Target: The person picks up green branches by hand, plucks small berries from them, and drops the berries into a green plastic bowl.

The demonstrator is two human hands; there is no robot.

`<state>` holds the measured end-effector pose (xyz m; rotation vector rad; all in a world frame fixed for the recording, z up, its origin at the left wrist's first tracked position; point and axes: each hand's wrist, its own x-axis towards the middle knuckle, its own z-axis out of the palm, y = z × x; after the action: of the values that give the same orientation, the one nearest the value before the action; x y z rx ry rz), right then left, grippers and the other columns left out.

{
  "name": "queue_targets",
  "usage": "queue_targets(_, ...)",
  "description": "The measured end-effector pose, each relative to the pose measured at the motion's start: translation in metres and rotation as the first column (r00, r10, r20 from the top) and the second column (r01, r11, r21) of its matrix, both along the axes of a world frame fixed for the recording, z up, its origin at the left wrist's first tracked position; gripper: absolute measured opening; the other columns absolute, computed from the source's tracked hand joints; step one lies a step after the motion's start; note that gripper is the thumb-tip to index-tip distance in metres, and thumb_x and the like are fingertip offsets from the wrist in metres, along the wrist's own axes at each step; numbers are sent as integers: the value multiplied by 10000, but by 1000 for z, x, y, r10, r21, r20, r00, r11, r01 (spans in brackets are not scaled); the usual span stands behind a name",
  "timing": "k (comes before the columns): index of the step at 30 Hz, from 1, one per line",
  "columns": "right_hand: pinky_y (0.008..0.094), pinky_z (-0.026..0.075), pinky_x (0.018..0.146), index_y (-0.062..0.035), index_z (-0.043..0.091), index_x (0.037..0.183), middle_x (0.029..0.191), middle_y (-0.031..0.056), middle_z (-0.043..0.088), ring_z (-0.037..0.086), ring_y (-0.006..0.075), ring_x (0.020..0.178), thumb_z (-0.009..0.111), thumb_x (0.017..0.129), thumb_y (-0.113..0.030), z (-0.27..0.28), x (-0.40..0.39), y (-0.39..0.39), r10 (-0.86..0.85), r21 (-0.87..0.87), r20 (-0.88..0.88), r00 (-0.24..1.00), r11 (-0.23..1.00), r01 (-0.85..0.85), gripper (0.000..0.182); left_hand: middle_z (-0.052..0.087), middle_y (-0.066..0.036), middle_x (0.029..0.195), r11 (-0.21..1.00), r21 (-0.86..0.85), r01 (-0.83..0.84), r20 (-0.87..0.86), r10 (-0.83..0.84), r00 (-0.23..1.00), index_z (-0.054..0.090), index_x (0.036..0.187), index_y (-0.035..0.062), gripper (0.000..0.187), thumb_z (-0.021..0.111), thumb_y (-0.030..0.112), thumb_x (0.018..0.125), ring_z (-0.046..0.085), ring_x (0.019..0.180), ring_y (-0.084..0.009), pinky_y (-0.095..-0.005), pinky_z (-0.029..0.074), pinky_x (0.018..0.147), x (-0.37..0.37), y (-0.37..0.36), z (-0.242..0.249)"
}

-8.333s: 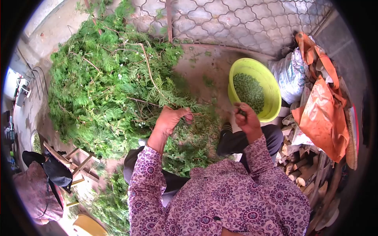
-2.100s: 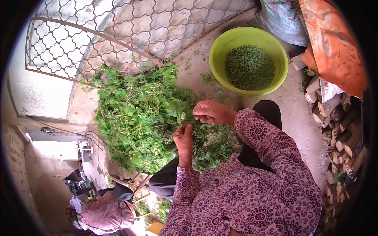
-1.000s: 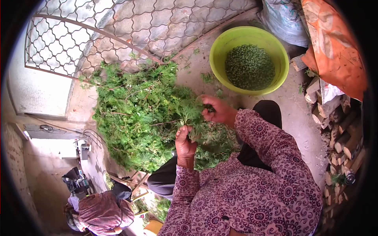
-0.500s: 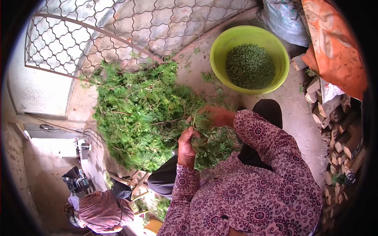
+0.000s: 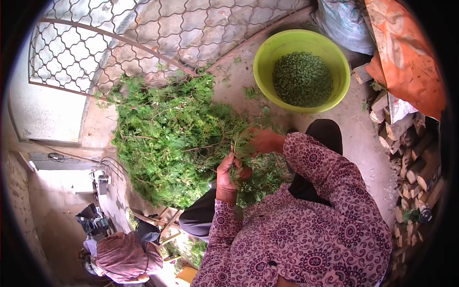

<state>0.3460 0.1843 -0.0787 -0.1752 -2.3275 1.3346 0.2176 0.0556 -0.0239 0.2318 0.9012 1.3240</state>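
Both hands meet over my lap at the right side of a big heap of green feathery branches [image 5: 167, 129]. My left hand [image 5: 228, 178] is closed round a leafy sprig [image 5: 240, 143], its thumb and fingertips pressed together. My right hand [image 5: 262, 140] is just beyond and to the right, against the same sprig; leaves cover its fingertips. More cut greenery [image 5: 263, 179] lies on my lap below the hands. A yellow-green basin [image 5: 260, 76] holding many small green cones [image 5: 302, 79] stands on the floor at the upper right.
A wire-mesh panel [image 5: 158, 48] borders the heap at the back. Stacked firewood [image 5: 413, 167], an orange cloth [image 5: 406, 57] and a white sack [image 5: 344, 26] line the right side. Another person [image 5: 124, 256] sits at the lower left, near a yellow container [image 5: 185, 276].
My left hand has shifted slightly, and more of its curled fingers shows. The sprig between the hands has moved a little. The rest of the view shifts only slightly.
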Motion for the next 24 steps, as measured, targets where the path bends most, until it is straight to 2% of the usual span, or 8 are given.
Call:
queue_targets(11,334,454,627,-50,529,987,929,78,553,544,209,748,606,720,-87,-7,-14,-4,-72,403,-350,934,888,219,281,350,12,481,975,220,29,-61,-16,998,444,631,103,327,419,315,879,283,383,-117,-269,230,410,8,6,2)
queue_targets(12,275,414,539,-43,527,942,860,64,556,516,157,658,569,758,-86,-3,-16,-8,-20,-436,-354,935,888,-146,194,384,-2,506,969,247,18,-52,-5,999,453,643,96,306,453,300,871,309,406,-122,-276,235,418,9,7,5)
queue_targets(13,217,373,450,-36,525,897,792,50,559,489,105,568,532,795,-85,3,-17,-10,8,-909,-395,919,144,-392,113,384,-2,506,969,247,18,-52,-5,999,453,643,96,306,453,300,871,309,406,-122,-276,235,418,4,8,1)
queue_targets(16,159,267,384,-49,522,825,683,9,529,414,37,495,487,837,-111,23,-9,-4,-153,-982,-187,970,2,-189,72,416,17,570,971,207,-117,188,78,979,484,693,110,269,455,307,873,316,433,-106,-264,253,441,-7,10,-9)
queue_targets(20,209,458,538,6,510,972,854,92,550,544,125,728,530,839,-142,24,28,44,-452,-341,-273,849,871,354,200,412,54,611,909,386,-158,93,132,987,526,764,121,255,443,333,879,315,463,-93,-244,268,490,-22,9,-12)
queue_targets(21,235,484,616,31,494,999,874,130,546,554,161,766,544,840,-179,20,31,69,-655,-905,-364,662,417,-86,268,411,49,605,899,393,-192,101,166,981,525,757,110,263,441,327,880,310,464,-92,-244,262,486,-23,9,-9)
queue_targets(22,261,509,694,56,479,1025,895,167,542,565,198,803,558,840,-216,16,34,89,-840,-744,-198,505,-207,-635,339,410,44,600,888,400,-224,109,197,974,524,751,100,270,439,321,882,304,464,-92,-244,257,481,-25,9,-6)
queue_targets(24,266,514,711,74,469,1025,912,191,536,566,220,818,555,841,-261,22,47,100,-927,-688,-28,375,-254,-680,392,389,31,557,905,367,-216,192,154,969,517,739,83,284,421,302,890,286,454,-93,-245,249,476,-35,10,1)
